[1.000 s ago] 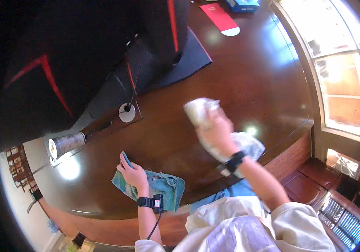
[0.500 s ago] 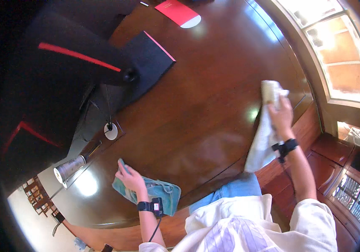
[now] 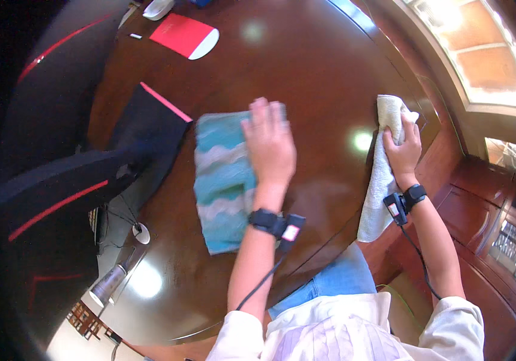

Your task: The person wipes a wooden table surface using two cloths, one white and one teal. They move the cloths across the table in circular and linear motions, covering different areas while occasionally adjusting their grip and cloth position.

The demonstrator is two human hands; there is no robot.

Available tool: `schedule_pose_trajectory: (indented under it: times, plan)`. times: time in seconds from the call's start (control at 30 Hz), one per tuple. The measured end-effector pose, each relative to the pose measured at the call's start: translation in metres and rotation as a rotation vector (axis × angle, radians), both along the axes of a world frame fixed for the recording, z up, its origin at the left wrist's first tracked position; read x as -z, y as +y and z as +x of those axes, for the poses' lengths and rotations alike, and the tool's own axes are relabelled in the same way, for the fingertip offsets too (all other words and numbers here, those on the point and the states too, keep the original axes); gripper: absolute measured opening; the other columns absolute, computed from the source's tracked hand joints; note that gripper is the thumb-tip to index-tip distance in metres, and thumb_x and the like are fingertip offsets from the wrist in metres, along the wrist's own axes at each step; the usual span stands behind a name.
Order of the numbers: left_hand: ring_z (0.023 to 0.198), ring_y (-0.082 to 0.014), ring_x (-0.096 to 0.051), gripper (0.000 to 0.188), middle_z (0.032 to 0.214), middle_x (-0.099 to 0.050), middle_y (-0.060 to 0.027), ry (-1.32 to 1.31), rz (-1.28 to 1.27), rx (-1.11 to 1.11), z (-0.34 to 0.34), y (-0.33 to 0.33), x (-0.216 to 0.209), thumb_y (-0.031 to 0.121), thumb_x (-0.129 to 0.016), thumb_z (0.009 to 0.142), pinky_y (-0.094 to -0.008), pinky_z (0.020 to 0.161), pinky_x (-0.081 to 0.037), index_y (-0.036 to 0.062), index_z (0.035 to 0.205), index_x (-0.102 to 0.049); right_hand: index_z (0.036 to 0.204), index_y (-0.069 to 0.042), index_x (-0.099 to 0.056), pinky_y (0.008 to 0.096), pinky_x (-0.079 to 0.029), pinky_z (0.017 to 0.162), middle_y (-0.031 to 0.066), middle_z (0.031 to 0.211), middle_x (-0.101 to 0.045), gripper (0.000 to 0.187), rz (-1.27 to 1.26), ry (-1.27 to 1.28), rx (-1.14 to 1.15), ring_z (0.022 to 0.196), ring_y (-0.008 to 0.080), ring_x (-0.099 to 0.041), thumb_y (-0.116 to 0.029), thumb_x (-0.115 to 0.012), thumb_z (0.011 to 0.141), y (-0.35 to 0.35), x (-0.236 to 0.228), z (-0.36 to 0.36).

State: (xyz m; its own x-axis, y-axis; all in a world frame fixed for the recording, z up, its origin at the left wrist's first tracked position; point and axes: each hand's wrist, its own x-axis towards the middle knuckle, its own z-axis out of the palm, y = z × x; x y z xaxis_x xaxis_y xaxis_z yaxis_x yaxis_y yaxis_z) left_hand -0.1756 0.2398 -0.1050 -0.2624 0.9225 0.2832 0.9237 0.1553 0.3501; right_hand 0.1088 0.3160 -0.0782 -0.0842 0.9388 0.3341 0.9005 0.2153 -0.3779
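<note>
My left hand (image 3: 271,147) lies flat with its fingers stretched out on the right edge of a teal-and-grey striped cloth (image 3: 221,174). The cloth is spread on the dark brown wooden table (image 3: 324,138). At the table's right side my right hand (image 3: 403,150) is closed round a folded white towel (image 3: 375,195), whose lower part hangs down toward the near edge. Both wrists wear black straps with small devices and cables.
A black monitor (image 3: 59,198) with red trim and its dark base (image 3: 150,117) take up the left. Beyond lie a red envelope (image 3: 180,35) and a white dish (image 3: 158,8). A metallic cylinder (image 3: 109,284) stands at the lower left. A bright window (image 3: 486,60) is at the upper right.
My left hand has moved up and right, and the bunched striped cloth is now spread under it. My right hand still grips the white towel. The view has shifted slightly.
</note>
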Motion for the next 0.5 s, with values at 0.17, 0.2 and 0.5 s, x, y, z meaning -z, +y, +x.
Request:
schedule_pose_trajectory:
  times: [0.17,0.2,0.5]
  plan:
    - [0.145,-0.0336,-0.034,0.049,0.152,-0.044,-0.0178,-0.228,-0.053,0.471,0.13,0.014,-0.01,0.012,-0.047,0.091,-0.0507,0.118,-0.026,0.0,0.139,-0.052,0.128,-0.013,-0.059,0.0461,-0.055,0.081,0.0182,0.11,-0.063,0.05,-0.013,-0.013,-0.013,0.096,0.0399,-0.065,-0.026,-0.072,0.081,0.002,0.001,0.001]
    - [0.145,-0.0327,-0.036,0.049,0.151,-0.045,-0.0171,-0.192,-0.131,0.551,0.14,0.009,-0.011,0.01,-0.048,0.09,-0.049,0.118,-0.028,0.0001,0.137,-0.053,0.128,-0.013,-0.059,0.046,-0.055,0.081,0.0182,0.111,-0.063,0.05,-0.007,-0.012,-0.015,0.097,0.04,-0.065,-0.025,-0.071,0.081,0.002,0.002,0.001]
    - [0.146,-0.035,-0.03,0.051,0.156,-0.036,-0.0178,-0.067,-0.153,-0.033,-0.081,-0.083,-0.013,0.023,-0.049,0.1,-0.05,0.119,-0.023,0.0093,0.148,-0.043,0.127,-0.011,-0.059,0.0449,-0.052,0.088,0.0196,0.117,-0.063,0.046,-0.052,-0.009,-0.031,0.104,0.0396,-0.064,-0.024,-0.07,0.084,0.0,0.003,0.004]
